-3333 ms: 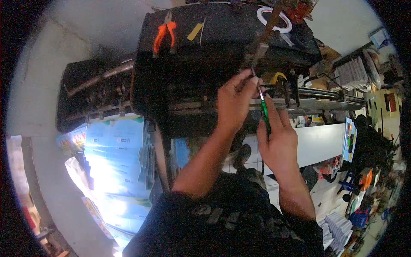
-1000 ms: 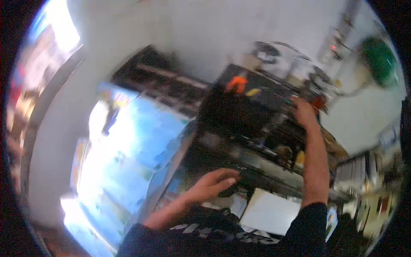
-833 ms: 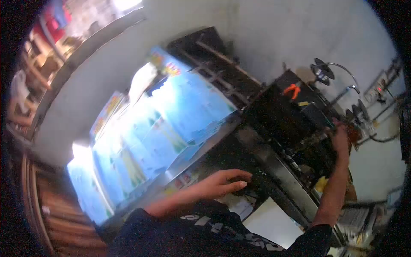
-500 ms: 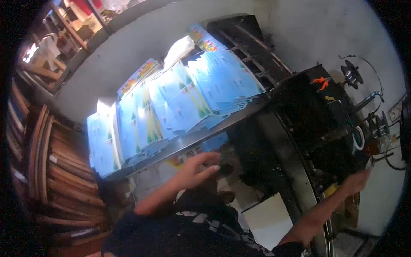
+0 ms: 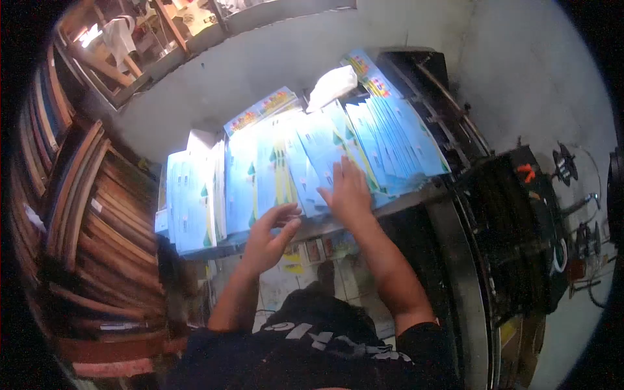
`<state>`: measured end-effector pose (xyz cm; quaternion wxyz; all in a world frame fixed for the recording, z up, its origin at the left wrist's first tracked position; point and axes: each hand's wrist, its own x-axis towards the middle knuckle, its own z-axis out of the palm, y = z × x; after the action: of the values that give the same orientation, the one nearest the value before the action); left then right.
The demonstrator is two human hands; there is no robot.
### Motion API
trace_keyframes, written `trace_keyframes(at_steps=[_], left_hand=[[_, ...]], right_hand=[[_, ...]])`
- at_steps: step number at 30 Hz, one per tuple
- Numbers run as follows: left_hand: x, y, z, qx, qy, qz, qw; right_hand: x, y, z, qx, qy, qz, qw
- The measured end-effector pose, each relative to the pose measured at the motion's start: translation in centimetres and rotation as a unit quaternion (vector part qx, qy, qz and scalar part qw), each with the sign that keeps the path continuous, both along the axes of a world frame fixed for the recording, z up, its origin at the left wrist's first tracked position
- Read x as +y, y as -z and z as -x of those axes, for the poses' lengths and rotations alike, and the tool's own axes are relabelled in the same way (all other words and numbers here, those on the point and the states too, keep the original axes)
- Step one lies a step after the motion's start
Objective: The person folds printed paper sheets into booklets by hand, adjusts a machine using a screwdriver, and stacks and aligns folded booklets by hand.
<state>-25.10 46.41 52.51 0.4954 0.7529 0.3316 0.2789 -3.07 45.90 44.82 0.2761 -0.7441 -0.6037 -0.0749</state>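
In the head view, the table [image 5: 409,200] bears several overlapping rows of blue printed sheets [image 5: 322,156], the rightmost fanned out in narrow steps. A white bundle [image 5: 335,88], glaring in the light, lies at their far edge, and strips with coloured lettering [image 5: 263,110] lie behind the middle rows. At the left, the rack [image 5: 81,201] is filled with wooden-edged frames [image 5: 120,224] stacked flat, one above another. At the lower right stands a piece of brown cardboard [image 5: 534,338]; whether it is a box, and what it may hold, cannot be told.

The right hand [image 5: 351,195] is spread wide, palm down, thumb held away from the fingers, over the near part of the sheets; it seems to rest on them, though a slight gap would be hard to make out from above. The left hand [image 5: 268,239] is half curled, with a gap between thumb and fingers and nothing visible in its grasp, just at the near edge of the sheets.

To the right, the black machine [image 5: 517,227] carries a white ring [image 5: 559,255] and an orange-handled tool [image 5: 526,172], both well apart from the hands.
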Motion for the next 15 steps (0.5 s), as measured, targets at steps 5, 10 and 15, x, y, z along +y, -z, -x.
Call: trace_keyframes(at_steps=[5, 10, 15], left_hand=[[5.0, 0.2, 2.0, -0.007, -0.017, 0.036, 0.999], [10.4, -0.1, -0.8, -0.005, 0.037, 0.049, 0.998], [14.5, 0.3, -5.0, 0.020, 0.143, 0.062, 0.988]], right_hand=[[4.9, 2.2, 0.0, 0.034, 0.074, 0.196, 0.977], [5.5, -0.1, 1.0, -0.031, 0.044, 0.232, 0.971], [5.7, 0.0, 1.7, -0.048, 0.064, 0.247, 0.966]])
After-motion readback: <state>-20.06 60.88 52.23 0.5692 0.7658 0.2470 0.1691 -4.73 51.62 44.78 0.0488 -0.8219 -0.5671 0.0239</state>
